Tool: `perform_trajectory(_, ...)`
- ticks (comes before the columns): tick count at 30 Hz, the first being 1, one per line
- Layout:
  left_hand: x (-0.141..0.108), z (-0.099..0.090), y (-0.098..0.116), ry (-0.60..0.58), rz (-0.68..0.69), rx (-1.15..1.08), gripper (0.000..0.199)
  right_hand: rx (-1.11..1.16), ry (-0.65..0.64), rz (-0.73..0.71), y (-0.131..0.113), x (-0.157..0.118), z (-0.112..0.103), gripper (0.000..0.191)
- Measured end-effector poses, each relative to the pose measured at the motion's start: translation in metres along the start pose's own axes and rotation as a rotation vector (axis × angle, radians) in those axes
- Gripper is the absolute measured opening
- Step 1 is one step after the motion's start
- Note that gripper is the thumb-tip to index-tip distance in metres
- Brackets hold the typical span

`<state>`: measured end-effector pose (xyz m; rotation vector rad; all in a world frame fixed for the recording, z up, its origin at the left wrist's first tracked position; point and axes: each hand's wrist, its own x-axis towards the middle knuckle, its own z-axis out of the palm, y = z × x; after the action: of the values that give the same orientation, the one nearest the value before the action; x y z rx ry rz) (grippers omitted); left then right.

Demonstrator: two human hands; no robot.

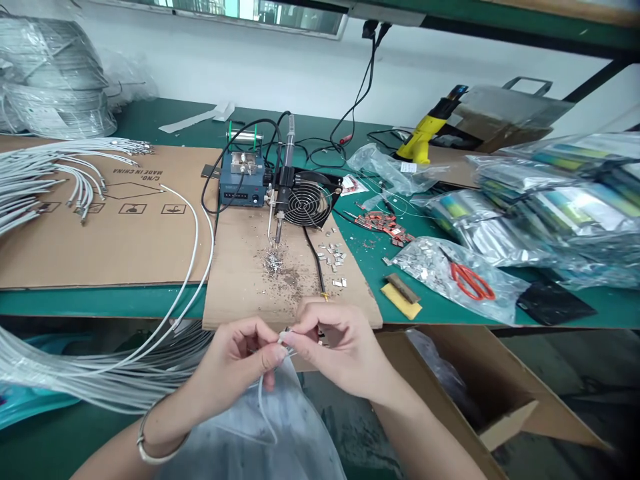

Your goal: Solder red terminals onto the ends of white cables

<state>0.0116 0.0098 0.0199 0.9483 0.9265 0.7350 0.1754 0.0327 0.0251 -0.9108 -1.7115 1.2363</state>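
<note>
My left hand [245, 357] pinches the end of a thin white cable [262, 407], which hangs down in a loop over my lap. My right hand [337, 340] meets it fingertip to fingertip, closed on the same cable end. A small part shows between the fingertips, too small to make out. Both hands are just in front of the cardboard sheet [240, 293]. Beyond them a soldering iron [287, 167] stands tip down over a heap of solder bits [273, 262], beside a blue soldering station [243, 180] and a black fan [307, 200].
White cables [50, 167] lie in bundles at the left, with more [125, 373] below the table edge. To the right are small metal pieces [334, 257], red-handled scissors [470, 280] on a plastic bag, a yellow heat gun [423, 137] and packed bags [550, 200]. An open carton [500, 373] stands below.
</note>
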Motion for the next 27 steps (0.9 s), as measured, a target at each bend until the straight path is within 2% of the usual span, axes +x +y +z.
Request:
perform_trajectory(2, 0.001, -0.001, -0.005, -0.009, -0.013, -0.095, 0.032, -0.119, 0.067, -0.131, 0.003, -0.004, 0.007, 0.014)
perform_trajectory(5, 0.004, -0.003, -0.012, -0.033, -0.052, -0.229, 0.036, -0.458, 0.207, -0.401, 0.008, -0.009, 0.015, 0.01)
perform_trajectory(6, 0.004, -0.004, -0.013, -0.039, -0.058, -0.247, 0.037, -0.505, 0.233, -0.444, 0.009, -0.009, 0.016, 0.01)
perform_trajectory(8, 0.004, -0.004, -0.012, -0.038, -0.067, -0.228, 0.039, -0.415, 0.204, -0.385, 0.01, -0.008, 0.014, 0.009)
perform_trajectory(10, 0.004, -0.003, -0.009, -0.026, -0.055, -0.157, 0.039, -0.25, 0.109, -0.2, 0.009, -0.005, 0.008, 0.005)
perform_trajectory(13, 0.003, -0.001, -0.004, 0.005, -0.035, -0.019, 0.035, -0.189, -0.031, 0.018, 0.005, 0.0, -0.003, 0.007)
perform_trajectory(16, 0.002, 0.002, -0.003, 0.052, -0.019, 0.083, 0.03, -0.125, -0.081, 0.066, 0.003, -0.001, -0.004, 0.012)
perform_trajectory(19, 0.003, 0.004, -0.004, 0.053, 0.01, 0.101, 0.031, -0.038, 0.019, 0.0, 0.005, -0.003, 0.004, 0.018)
perform_trajectory(22, 0.004, 0.004, -0.004, 0.011, 0.0, 0.042, 0.033, 0.146, 0.108, -0.007, 0.012, -0.002, 0.005, 0.014)
perform_trajectory(24, 0.002, 0.002, -0.004, -0.012, -0.03, 0.019, 0.032, 0.401, 0.177, 0.019, 0.017, 0.001, -0.003, 0.015)
perform_trajectory(25, 0.001, 0.001, -0.005, -0.013, -0.042, 0.01, 0.032, 0.527, 0.251, 0.009, 0.02, 0.003, -0.009, 0.017)
perform_trajectory(27, -0.001, -0.003, -0.005, 0.005, -0.054, -0.007, 0.032, 0.614, 0.397, -0.033, 0.024, 0.005, -0.02, 0.017)
